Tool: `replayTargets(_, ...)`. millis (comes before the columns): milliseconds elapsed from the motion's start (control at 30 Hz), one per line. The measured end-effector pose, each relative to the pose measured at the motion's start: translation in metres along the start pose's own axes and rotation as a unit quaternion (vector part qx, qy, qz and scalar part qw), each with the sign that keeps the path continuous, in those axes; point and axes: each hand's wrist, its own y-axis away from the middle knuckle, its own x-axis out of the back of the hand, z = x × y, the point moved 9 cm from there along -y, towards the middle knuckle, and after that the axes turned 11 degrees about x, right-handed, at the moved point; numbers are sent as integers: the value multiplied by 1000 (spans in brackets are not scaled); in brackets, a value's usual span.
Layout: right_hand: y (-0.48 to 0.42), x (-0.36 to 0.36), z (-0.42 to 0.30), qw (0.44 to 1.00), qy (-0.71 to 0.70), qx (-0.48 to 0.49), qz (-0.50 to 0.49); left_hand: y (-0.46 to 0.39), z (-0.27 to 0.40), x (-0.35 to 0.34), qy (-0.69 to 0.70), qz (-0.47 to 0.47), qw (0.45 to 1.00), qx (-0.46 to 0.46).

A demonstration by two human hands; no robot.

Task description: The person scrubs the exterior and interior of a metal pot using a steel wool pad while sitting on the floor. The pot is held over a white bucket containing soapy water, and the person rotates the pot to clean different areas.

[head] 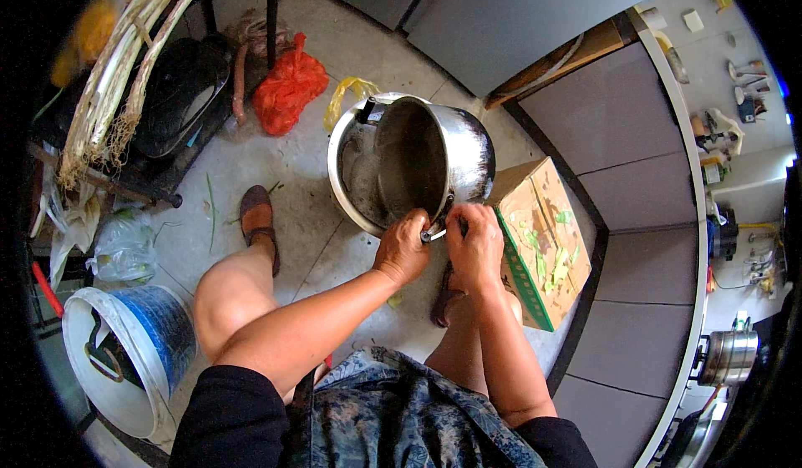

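Observation:
A metal pot (470, 148) is tilted on its side over a round metal basin (341, 189), its mouth facing left. Soapy-looking water (360, 180) shows in the basin. Dark patches mark the pot's outer wall. My left hand (404, 249) grips the pot's near edge by one side handle (428, 236). Opposite it, another black handle (366, 110) stands out at the far rim. My right hand (476, 239) is curled against the pot's near outer side, close to that left hand. Whatever lies inside its fingers is mostly hidden.
A cardboard box (551, 236) with leaf scraps stands right of the basin. Red (291, 89) and yellow (351, 95) plastic bags lie beyond. A white-and-blue bucket (156, 336) is at lower left, below a clear bag (125, 246). Scallions (119, 61) hang upper left; cabinets (645, 267) line the right.

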Motion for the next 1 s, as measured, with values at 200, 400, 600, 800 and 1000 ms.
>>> replayTargets(200, 2, -3, -1, 1000, 15, 14, -13, -1, 0, 1, -5, -3, 1000, 6)
replayTargets(400, -4, 1, 10, 999, 50, 10, 11, -1, -1, 2, -1, 11, 1000, 6)
replayTargets(600, 21, 11, 12, 998, 29, -7, 52, -3, 1, -1, -11, 8, 1000, 13)
replayTargets(800, 12, 0, 0, 999, -43, -21, -5, -2, 1, -1, -6, -17, 1000, 8)
replayTargets(1000, -4, -6, 14, 999, 4, -34, -11, -1, 0, -3, -3, -13, 1000, 5)
